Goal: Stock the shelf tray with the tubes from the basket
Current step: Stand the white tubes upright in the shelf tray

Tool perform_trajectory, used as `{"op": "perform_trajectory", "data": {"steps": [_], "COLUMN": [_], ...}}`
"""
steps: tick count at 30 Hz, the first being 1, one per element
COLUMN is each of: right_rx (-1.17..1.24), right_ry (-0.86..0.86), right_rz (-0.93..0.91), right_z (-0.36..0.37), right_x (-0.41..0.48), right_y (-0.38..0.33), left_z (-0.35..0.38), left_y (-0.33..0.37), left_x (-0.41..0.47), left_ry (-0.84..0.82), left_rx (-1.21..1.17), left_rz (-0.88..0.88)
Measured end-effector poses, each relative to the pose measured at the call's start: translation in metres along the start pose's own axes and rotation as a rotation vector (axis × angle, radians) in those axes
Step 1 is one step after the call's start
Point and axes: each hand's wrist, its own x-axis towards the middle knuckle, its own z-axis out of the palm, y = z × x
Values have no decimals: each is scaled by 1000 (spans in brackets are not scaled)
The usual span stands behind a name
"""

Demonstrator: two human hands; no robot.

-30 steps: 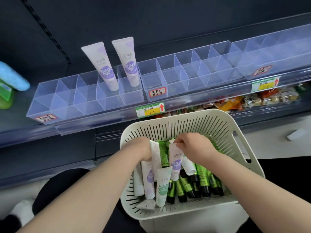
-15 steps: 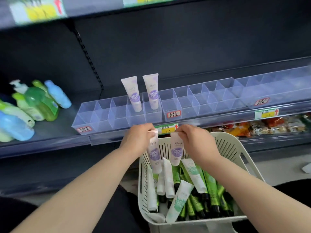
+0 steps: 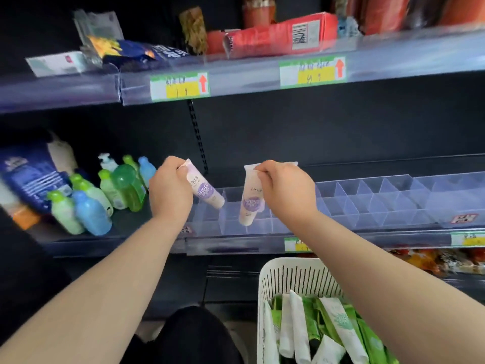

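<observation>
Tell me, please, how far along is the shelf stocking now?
Done: no tube shows standing in the tray, though the hands hide part. In hand: the left hand holds the left tube tilted; the right hand holds the right tube cap down over the tray. Left: many compartments look empty, and the basket holds many tubes.
</observation>
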Motion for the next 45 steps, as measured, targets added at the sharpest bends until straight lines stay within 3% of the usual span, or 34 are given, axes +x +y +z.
{"op": "perform_trajectory", "data": {"steps": [8, 15, 22, 30, 45], "right_rx": [-63, -283, -359, -335, -293], "right_ry": [70, -133, -142, -163, -182], "right_rz": [-50, -148, -154, -153, -162], "right_z": [52, 85, 103, 111, 94], "right_x": [59, 81, 89, 94, 86], "right_y": [-28, -26, -17, -10, -6], "left_z": [16, 42, 69, 83, 81], "left_y": [-24, -37, -39, -42, -27], "left_x": [34, 57, 73, 75, 74], "left_ry": [28, -95, -227, -326, -329], "left_rx": [-38, 1, 175, 228, 277], "left_rz": [-81, -16, 77, 73, 202]}}
